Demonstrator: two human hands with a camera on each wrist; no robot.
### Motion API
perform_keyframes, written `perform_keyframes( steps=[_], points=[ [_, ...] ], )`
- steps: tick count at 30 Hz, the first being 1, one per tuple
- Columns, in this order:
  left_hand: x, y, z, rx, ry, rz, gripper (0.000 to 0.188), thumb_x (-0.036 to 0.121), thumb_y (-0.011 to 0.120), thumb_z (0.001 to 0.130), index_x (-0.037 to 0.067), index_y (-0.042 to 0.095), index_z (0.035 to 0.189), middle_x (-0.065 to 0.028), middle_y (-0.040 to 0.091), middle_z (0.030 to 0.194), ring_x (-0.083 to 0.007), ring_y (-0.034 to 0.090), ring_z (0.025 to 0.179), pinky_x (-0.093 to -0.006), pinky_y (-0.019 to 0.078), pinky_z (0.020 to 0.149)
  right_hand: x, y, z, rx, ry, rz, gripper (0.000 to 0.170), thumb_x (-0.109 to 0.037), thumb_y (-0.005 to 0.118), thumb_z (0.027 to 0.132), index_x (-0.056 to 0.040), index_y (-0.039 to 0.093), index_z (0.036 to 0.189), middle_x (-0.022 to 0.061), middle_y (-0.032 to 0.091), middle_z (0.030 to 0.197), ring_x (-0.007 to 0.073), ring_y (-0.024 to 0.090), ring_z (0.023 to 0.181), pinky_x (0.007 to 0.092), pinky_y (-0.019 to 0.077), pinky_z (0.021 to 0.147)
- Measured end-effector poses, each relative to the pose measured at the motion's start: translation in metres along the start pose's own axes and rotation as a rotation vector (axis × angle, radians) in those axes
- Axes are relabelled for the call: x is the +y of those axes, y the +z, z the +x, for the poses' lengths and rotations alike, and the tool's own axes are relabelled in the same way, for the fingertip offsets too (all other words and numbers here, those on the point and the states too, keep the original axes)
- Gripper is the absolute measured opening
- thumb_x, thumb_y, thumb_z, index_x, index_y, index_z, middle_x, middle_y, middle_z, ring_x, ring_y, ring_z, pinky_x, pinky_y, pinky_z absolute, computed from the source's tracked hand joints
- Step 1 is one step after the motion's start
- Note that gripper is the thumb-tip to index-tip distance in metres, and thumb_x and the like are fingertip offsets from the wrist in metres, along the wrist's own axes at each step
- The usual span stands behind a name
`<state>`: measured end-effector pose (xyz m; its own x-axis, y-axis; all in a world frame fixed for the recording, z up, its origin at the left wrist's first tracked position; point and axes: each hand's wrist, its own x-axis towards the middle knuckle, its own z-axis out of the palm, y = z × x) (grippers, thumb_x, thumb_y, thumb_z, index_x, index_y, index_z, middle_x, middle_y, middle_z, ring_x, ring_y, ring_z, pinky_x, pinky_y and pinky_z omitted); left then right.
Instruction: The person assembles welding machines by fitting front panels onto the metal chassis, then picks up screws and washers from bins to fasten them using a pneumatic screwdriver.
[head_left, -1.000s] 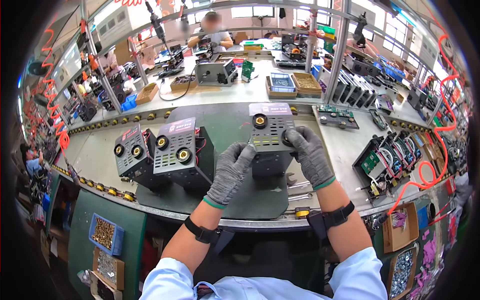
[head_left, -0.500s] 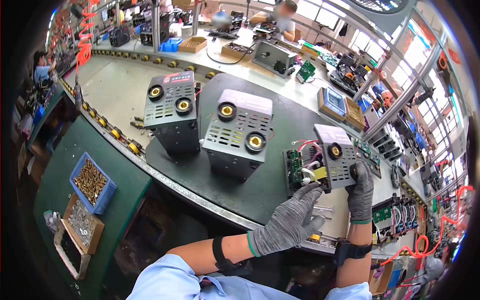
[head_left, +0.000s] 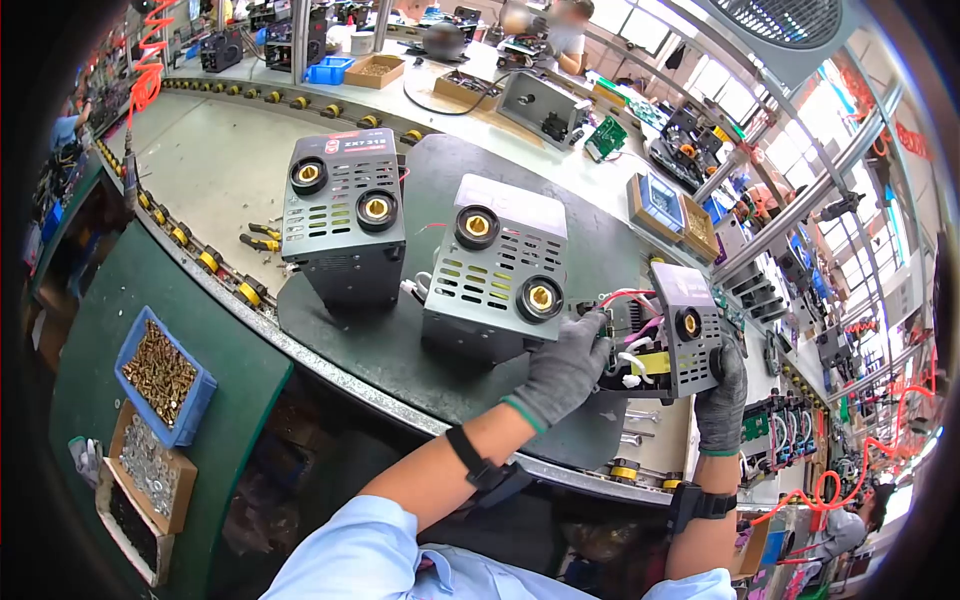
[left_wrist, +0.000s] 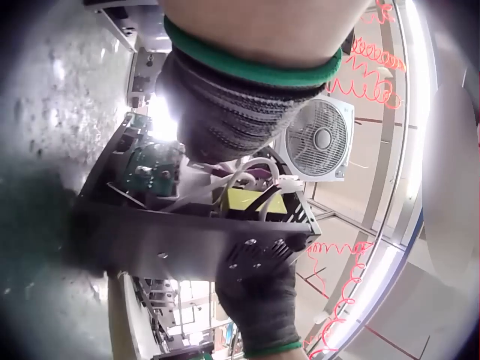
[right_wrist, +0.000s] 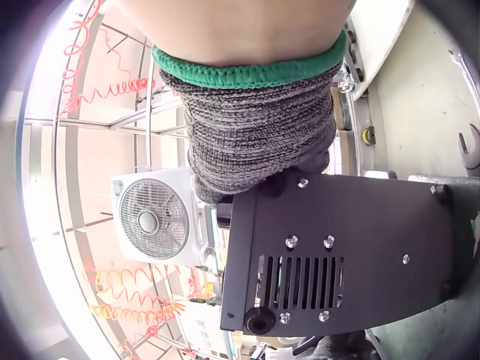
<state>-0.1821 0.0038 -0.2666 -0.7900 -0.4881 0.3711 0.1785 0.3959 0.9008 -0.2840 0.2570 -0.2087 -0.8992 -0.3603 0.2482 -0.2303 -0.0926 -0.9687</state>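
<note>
Metal box (head_left: 682, 355), between the two hands. Looks part-built: socket (head_left: 688, 323) in front panel, but white wires (head_left: 628, 358) lie exposed, so closing that side seems left. Right hand (head_left: 724, 400) grips panel's outer edge, fingers curled round it, forearm near upright. Left hand (head_left: 563, 372) reaches across to the uncovered side, back of glove up; fingertips hidden, can't tell if holding. Nearer box (head_left: 500, 262) stands just left of left hand.

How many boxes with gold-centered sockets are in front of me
3: left box, middle box, and open right box between the left hand and right hand. More may be hidden farther off.
</note>
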Motion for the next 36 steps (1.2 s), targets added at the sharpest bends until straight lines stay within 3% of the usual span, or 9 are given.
perform_keyframes(
  steps=[3, 12, 18, 20, 23, 26, 31, 33, 36],
  points=[
    [0.005, -0.001, 0.021, -0.139, 0.082, 0.191, 0.031, 0.02, 0.069, 0.088, 0.011, 0.071, 0.118, -0.0183, 0.067, 0.102, -0.0361, 0.068, 0.094, -0.0458, 0.0549, 0.083, -0.01, 0.01, -0.011, 0.031, 0.022, 0.06, 0.056, -0.047, 0.061, 0.099, -0.0017, 0.059, 0.131, 0.0072, 0.065, 0.12, 0.0162, 0.062, 0.112, 0.034, 0.049, 0.101],
    [0.03, -0.031, 0.022, -0.427, 0.08, 0.42, 0.037, 0.019, 0.073, 0.085, 0.012, 0.069, 0.121, -0.0198, 0.066, 0.104, -0.0353, 0.067, 0.101, -0.0452, 0.0549, 0.089, -0.006, 0.002, -0.028, 0.037, -0.034, 0.123, 0.064, -0.05, 0.067, 0.093, 0.0028, 0.059, 0.129, 0.0096, 0.068, 0.113, 0.0179, 0.066, 0.104, 0.0335, 0.0533, 0.094],
    [0.031, -0.007, 0.016, -0.262, 0.345, 0.474, 0.025, 0.019, 0.074, 0.084, 0.013, 0.074, 0.108, -0.0146, 0.069, 0.103, -0.0351, 0.069, 0.093, -0.0468, 0.0555, 0.085, 0.001, -0.005, -0.031, 0.002, -0.063, 0.14, 0.064, -0.049, 0.068, 0.093, 0.0015, 0.058, 0.131, 0.009, 0.068, 0.115, 0.0183, 0.067, 0.104, 0.033, 0.0535, 0.094],
    [0.033, -0.008, 0.021, -0.266, 0.345, 0.554, 0.019, 0.019, 0.073, 0.086, 0.012, 0.075, 0.104, -0.0145, 0.07, 0.101, -0.0348, 0.069, 0.091, -0.045, 0.0553, 0.081, 0.002, -0.005, -0.033, 0.009, -0.073, 0.167, 0.061, -0.047, 0.069, 0.092, 0.0035, 0.06, 0.125, 0.0079, 0.068, 0.109, 0.0145, 0.065, 0.099, 0.0293, 0.0531, 0.09],
    [0.029, -0.003, 0.037, -0.001, 0.25, 0.311, 0.02, 0.023, 0.076, 0.086, 0.007, 0.076, 0.098, -0.0168, 0.07, 0.088, -0.0312, 0.071, 0.083, -0.0393, 0.0553, 0.075, 0.004, -0.008, -0.038, 0.016, -0.07, 0.195, 0.059, -0.046, 0.07, 0.092, 0.0031, 0.061, 0.124, 0.007, 0.068, 0.107, 0.0135, 0.065, 0.098, 0.0285, 0.0527, 0.089],
    [0.048, 0.001, 0.062, -0.033, 0.169, 0.171, 0.022, 0.023, 0.077, 0.084, 0.006, 0.076, 0.098, -0.0154, 0.073, 0.084, -0.0258, 0.073, 0.078, -0.0361, 0.0562, 0.073, 0.007, -0.013, -0.041, 0.008, -0.065, 0.199, 0.061, -0.047, 0.07, 0.092, 0.0029, 0.06, 0.125, 0.0072, 0.068, 0.108, 0.0142, 0.065, 0.098, 0.0295, 0.0532, 0.09],
    [0.064, 0.036, 0.111, -0.07, 0.249, 0.038, 0.024, 0.02, 0.076, 0.083, 0.002, 0.076, 0.099, -0.0124, 0.077, 0.087, -0.0182, 0.072, 0.074, -0.0316, 0.0567, 0.074, 0.007, -0.013, -0.041, 0.002, -0.067, 0.179, 0.065, -0.05, 0.069, 0.091, 0.0029, 0.058, 0.129, 0.0077, 0.068, 0.111, 0.0158, 0.066, 0.101, 0.0312, 0.0535, 0.092],
    [0.046, 0.052, 0.131, -0.449, -0.048, -0.085, 0.024, 0.02, 0.076, 0.083, 0.002, 0.076, 0.098, -0.0103, 0.075, 0.082, -0.0159, 0.067, 0.069, -0.0299, 0.0558, 0.074, 0.004, -0.008, -0.038, 0.002, -0.07, 0.188, 0.06, -0.046, 0.07, 0.092, 0.0023, 0.059, 0.127, 0.0069, 0.067, 0.11, 0.0149, 0.065, 0.101, 0.0305, 0.0527, 0.093],
    [0.042, 0.042, 0.134, -0.591, 0.108, 0.276, 0.023, 0.022, 0.075, 0.084, 0.001, 0.076, 0.096, -0.0099, 0.073, 0.079, -0.0138, 0.064, 0.069, -0.0298, 0.0547, 0.071, 0.004, 0.0, -0.031, 0.029, -0.109, 0.201, 0.057, -0.044, 0.072, 0.093, 0.0024, 0.062, 0.124, 0.0069, 0.068, 0.109, 0.0124, 0.064, 0.1, 0.0277, 0.0522, 0.09]
  ],
)
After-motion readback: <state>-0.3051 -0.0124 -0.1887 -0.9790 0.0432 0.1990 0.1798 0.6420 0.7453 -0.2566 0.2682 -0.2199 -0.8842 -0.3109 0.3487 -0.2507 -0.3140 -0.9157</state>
